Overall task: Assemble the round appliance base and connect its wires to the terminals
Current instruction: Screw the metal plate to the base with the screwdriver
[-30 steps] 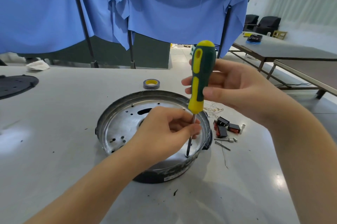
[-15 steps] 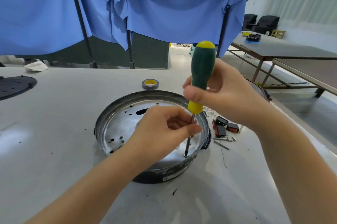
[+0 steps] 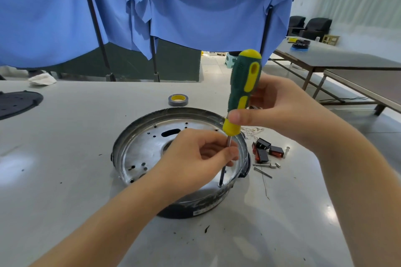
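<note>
The round appliance base (image 3: 138,147), a shiny metal pan with a dark rim and several holes, lies open side up on the grey table (image 3: 65,180). A green-and-yellow screwdriver (image 3: 244,88) stands nearly upright, its tip in a hole at the pan's near right. My right hand (image 3: 280,110) grips the handle. My left hand (image 3: 195,158) pinches the metal shaft just below the handle. Thin wires (image 3: 253,131) lie on the table right of the pan.
Black-and-red switches (image 3: 267,150) and loose screws (image 3: 263,169) lie right of the pan. A tape roll (image 3: 178,100) sits behind it, a dark round plate (image 3: 15,104) at far left. Blue cloth hangs behind the table; more tables stand to the right.
The screwdriver handle has turned in my right hand: its yellow stripe faced me, turned away, and shows again now. My left hand stays on the shaft.
</note>
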`<state>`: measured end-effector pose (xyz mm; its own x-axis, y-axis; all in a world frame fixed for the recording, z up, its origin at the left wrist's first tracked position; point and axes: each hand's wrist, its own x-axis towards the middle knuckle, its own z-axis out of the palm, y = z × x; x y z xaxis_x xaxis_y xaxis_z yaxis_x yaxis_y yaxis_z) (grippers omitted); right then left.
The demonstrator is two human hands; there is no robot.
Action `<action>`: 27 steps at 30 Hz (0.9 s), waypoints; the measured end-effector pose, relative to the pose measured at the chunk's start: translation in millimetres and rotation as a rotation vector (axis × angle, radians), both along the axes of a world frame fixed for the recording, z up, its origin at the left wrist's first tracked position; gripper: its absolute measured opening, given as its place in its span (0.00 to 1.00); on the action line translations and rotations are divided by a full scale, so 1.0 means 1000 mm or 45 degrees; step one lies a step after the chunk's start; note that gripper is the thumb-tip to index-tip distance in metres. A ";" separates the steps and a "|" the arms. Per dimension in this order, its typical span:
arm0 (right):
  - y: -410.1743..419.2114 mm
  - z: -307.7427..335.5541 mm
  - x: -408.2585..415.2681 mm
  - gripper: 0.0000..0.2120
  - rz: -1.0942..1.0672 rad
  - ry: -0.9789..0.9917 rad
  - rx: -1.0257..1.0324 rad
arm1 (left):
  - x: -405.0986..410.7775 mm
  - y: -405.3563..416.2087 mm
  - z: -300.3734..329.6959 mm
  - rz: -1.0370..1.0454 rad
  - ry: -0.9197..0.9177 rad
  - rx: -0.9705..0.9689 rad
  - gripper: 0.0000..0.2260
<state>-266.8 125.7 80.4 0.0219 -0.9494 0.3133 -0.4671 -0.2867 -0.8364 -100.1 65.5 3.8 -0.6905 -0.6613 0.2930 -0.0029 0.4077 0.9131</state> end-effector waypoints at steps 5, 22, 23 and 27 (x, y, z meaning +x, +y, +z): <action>-0.006 -0.004 0.012 0.15 -0.062 0.106 -0.117 | 0.001 -0.003 0.000 0.130 0.037 -0.075 0.07; -0.004 -0.004 -0.005 0.21 0.050 -0.160 0.039 | 0.002 -0.001 0.003 -0.045 -0.018 0.047 0.10; -0.004 -0.003 -0.003 0.21 -0.001 -0.096 0.023 | 0.003 -0.001 0.002 -0.053 -0.021 0.050 0.10; -0.006 -0.004 0.008 0.22 -0.081 0.014 -0.059 | 0.001 -0.001 0.001 0.046 -0.007 -0.046 0.06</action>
<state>-259.2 119.7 76.0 -0.0346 -0.9334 0.3572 -0.4951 -0.2944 -0.8174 -99.4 64.4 4.4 -0.6683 -0.6746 0.3136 -0.0230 0.4401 0.8977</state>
